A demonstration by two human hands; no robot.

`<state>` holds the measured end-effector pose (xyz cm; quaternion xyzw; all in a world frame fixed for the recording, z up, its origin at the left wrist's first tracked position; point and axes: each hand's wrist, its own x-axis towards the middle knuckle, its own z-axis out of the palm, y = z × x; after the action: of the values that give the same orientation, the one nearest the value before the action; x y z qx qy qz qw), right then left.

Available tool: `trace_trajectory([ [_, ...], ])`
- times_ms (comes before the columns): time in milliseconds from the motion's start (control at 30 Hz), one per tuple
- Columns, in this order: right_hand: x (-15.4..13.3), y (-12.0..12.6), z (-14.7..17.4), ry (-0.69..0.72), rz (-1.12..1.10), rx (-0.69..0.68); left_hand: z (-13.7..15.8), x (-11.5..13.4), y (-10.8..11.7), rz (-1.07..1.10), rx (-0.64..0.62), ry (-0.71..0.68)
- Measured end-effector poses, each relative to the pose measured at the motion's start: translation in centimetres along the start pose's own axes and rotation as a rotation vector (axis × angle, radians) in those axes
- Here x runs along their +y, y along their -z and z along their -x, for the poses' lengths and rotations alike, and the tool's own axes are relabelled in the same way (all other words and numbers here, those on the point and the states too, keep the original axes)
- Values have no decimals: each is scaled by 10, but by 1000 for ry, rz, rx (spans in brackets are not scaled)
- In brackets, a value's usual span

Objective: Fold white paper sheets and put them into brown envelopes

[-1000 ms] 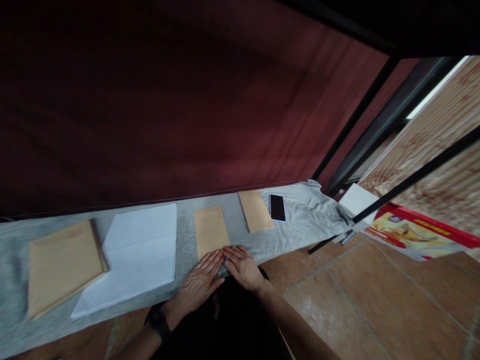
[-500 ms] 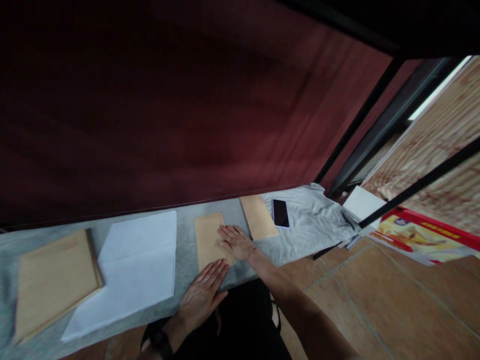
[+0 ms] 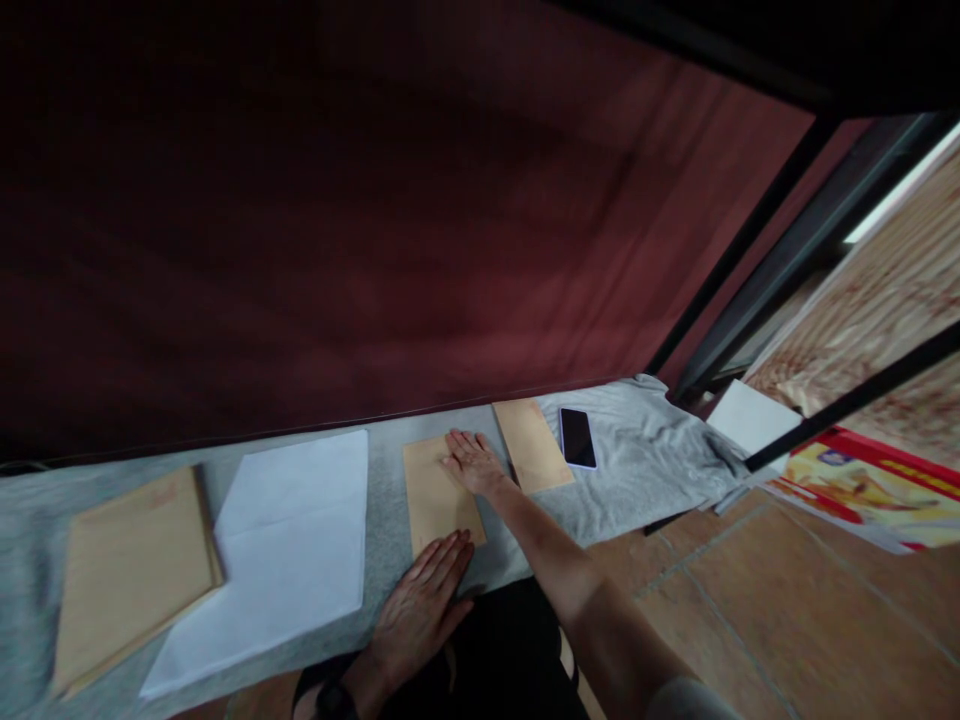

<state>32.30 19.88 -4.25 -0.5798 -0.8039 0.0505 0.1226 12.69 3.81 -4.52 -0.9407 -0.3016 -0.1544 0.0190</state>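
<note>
A brown paper envelope lies flat on the grey cloth in front of me. My right hand rests on its upper right part, palm down with fingers stretched out. At its near edge, my left hand lies flat, its fingertips over the envelope's lower end. A second brown envelope is just right of my right hand. To the left of my left hand are white sheets of paper, partly under a stack of larger brown envelopes.
A phone lies right of the second envelope. The grey cloth covers a narrow surface against a dark red wall or curtain. Black frame bars and a colourful printed box are at the right, above a tiled floor.
My right hand has slid away from me, up toward the envelope's far right corner. The left hand stays at the near edge. The whole view has shifted slightly.
</note>
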Motion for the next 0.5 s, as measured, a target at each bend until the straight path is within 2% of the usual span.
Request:
trace_trajectory([
  [200,-5,-2,12,27,-14,0,0,1,-3,6,-21,16],
  [500,-15,-1,65,128,-76,-18,1,2,-6,59,-27,44],
])
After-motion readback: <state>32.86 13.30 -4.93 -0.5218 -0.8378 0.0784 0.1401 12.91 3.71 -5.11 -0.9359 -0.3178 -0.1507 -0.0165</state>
